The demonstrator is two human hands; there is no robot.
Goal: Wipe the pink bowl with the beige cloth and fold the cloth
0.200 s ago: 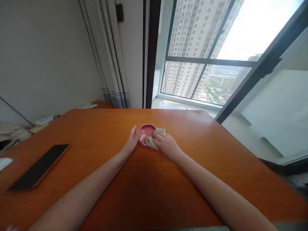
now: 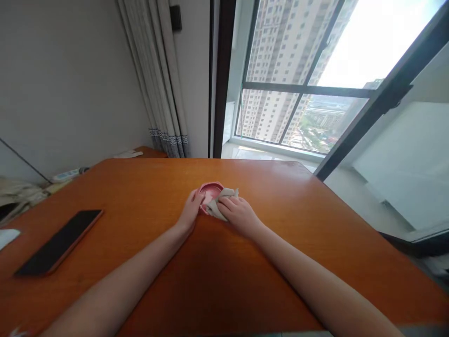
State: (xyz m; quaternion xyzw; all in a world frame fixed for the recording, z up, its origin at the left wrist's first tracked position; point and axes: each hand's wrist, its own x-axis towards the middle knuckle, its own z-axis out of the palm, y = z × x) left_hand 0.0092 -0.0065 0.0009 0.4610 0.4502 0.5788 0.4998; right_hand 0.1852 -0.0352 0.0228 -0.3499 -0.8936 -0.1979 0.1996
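The small pink dish (image 2: 209, 191) sits at the middle of the orange-brown desk (image 2: 315, 243), and the grey cloth (image 2: 221, 204) that a moment ago bunched at its right rim now lies further over its edge, so the wiping seems to be working inward. The right hand (image 2: 238, 214) is closed on the cloth, having slid a little left, while the left hand (image 2: 192, 209) curls against the dish's left side, steadying it; a dark phone (image 2: 59, 242) lies well apart at the left

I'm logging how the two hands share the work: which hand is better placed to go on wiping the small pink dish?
Probably the right hand: it already presses the grey cloth onto the small pink dish. The left hand rests against the dish's left rim, seemingly steadying it.
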